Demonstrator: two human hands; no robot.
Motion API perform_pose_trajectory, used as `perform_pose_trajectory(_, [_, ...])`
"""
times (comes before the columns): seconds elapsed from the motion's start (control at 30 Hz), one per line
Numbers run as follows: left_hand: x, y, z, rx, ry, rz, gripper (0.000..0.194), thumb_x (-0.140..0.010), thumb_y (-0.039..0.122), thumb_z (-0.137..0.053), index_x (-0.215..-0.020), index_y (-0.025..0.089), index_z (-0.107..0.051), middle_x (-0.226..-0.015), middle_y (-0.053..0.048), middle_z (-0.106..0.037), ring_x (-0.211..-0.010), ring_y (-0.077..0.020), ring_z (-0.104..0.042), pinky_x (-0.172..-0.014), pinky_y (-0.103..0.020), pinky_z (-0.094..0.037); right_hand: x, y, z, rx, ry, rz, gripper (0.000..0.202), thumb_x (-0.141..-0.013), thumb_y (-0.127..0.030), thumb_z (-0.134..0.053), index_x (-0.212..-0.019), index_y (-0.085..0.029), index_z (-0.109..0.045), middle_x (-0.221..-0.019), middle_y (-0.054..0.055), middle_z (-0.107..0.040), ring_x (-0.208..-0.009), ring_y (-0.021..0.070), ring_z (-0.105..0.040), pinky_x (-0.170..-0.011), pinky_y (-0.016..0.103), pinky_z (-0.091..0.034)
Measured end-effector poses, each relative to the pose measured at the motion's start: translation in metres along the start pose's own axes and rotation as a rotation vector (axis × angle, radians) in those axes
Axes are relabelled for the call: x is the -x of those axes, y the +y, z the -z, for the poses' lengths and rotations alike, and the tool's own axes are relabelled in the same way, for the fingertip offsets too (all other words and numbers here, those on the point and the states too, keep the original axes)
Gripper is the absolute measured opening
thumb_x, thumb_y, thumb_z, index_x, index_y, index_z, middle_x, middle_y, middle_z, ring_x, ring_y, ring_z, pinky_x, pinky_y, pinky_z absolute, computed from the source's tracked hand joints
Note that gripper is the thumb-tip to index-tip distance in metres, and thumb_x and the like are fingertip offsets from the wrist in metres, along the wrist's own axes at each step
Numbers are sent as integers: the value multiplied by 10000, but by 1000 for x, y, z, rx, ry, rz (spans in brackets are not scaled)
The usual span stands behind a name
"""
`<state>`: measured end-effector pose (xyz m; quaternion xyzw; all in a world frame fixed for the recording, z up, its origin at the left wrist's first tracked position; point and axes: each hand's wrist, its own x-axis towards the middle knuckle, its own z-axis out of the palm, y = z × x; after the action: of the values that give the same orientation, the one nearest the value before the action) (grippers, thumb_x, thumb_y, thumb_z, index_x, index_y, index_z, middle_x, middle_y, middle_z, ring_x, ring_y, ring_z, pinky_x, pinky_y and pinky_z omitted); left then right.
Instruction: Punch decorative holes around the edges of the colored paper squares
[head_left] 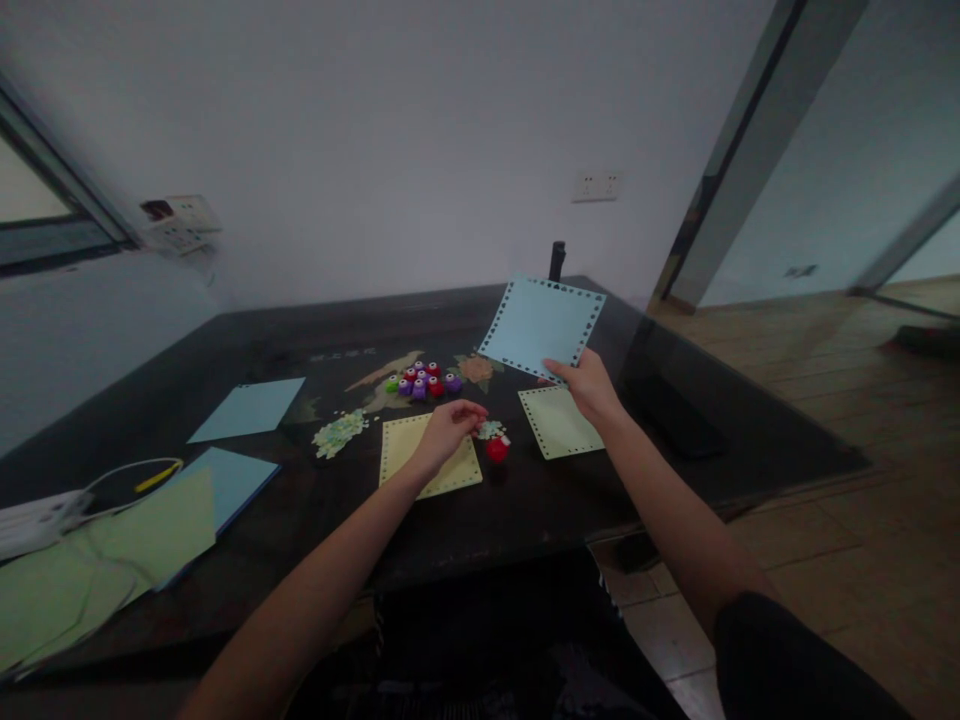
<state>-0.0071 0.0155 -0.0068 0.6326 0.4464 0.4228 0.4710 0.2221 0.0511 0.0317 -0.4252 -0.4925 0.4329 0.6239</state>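
Note:
My right hand (589, 383) pinches the lower right edge of a light blue paper sheet (541, 322), raised above the table and tilted. Holes line the borders of that sheet. My left hand (450, 430) hovers over a yellow sheet with punched borders (397, 450), its fingers bent together; anything between them is too small to make out. Beside its fingertips lie a small pile of pale paper cutouts (491, 430) and a red craft punch (496, 450). A pale green sheet with holes along its edges (559, 425) rests under my right wrist.
Several small coloured punches (421, 382) cluster behind my left hand. Left of them spread many paper cutouts (337, 435). Blue sheets (251, 410) and green sheets (112, 550) lie on the dark table (322, 530) at left, near a white cable (112, 475). A black upright object (556, 262) stands at the back.

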Motion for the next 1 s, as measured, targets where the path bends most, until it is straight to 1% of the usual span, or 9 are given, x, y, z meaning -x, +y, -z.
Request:
perform_pose_trajectory(0.1, [12, 11, -8, -319, 49, -261, 205, -832, 287, -505, -950, 182, -635, -950, -78, -640, -879, -198, -588, -806, -370, -473, 15, 4, 11, 26, 27, -48, 395, -524, -291, -758, -871, -171, -613, -873, 63, -704, -720, 224, -648, -675, 395, -542])
perform_pose_trajectory(0.2, [33, 23, -25, -554, -204, -505, 406, -823, 379, -553, -1206, 244, -539, -1265, -97, -523, -1191, -251, -447, -1007, -439, -350, 39, 18, 21, 16, 69, -131, 404, -526, -296, -761, -883, -171, -620, -887, 72, -710, -739, 235, -659, -698, 409, -539])
perform_pose_trajectory(0.3, [48, 27, -39, -701, -442, -597, 465, -790, 428, -597, -1224, 276, -528, -1363, -87, -446, -1264, -282, -370, -1043, -479, -279, 56, 32, 28, 28, 95, -142, 427, -533, -303, -756, -917, -171, -624, -942, 77, -708, -824, 249, -661, -757, 421, -529])
perform_pose_trajectory(0.37, [50, 24, -43, -738, -528, -595, 393, -811, 403, -577, -1181, 273, -557, -1313, -84, -493, -1227, -271, -413, -1024, -466, -295, 61, 36, 30, 55, 108, -120, 417, -550, -311, -746, -924, -169, -626, -963, 78, -705, -854, 252, -657, -783, 429, -520])
perform_pose_trajectory(0.43, [48, 22, -42, -730, -549, -569, 371, -833, 375, -550, -1187, 263, -547, -1256, -86, -532, -1183, -248, -455, -1003, -436, -320, 62, 36, 31, 72, 108, -100, 405, -565, -312, -737, -926, -167, -626, -983, 81, -701, -868, 250, -653, -800, 429, -512])
perform_pose_trajectory(0.63, [39, 31, -26, -691, -450, -481, 596, -713, 417, -676, -1240, 237, -465, -1258, -105, -496, -1185, -267, -435, -994, -435, -330, 61, 31, 32, 70, 97, -83, 386, -583, -318, -736, -923, -167, -629, -1002, 87, -694, -894, 250, -646, -813, 422, -507])
perform_pose_trajectory(0.77, [40, 37, -13, -757, -370, -318, 506, -643, 480, -706, -1024, 183, -554, -1048, -96, -560, -973, -266, -522, -840, -398, -414, 62, 32, 34, 40, 113, -84, 403, -573, -314, -750, -928, -166, -632, -1010, 89, -693, -882, 247, -648, -827, 431, -505])
perform_pose_trajectory(0.87, [42, 35, -10, -800, -452, -291, 475, -617, 485, -722, -951, 186, -565, -953, -69, -582, -883, -247, -537, -767, -360, -413, 61, 32, 36, 19, 141, -96, 414, -554, -311, -764, -918, -163, -637, -997, 89, -697, -868, 250, -653, -825, 435, -507])
perform_pose_trajectory(1.0, [42, 31, -13, -767, -511, -315, 293, -663, 350, -709, -886, 199, -593, -886, -41, -604, -830, -216, -548, -729, -326, -404, 58, 30, 39, -2, 142, -131, 380, -562, -348, -765, -876, -169, -647, -953, 78, -708, -837, 250, -660, -816, 440, -511])
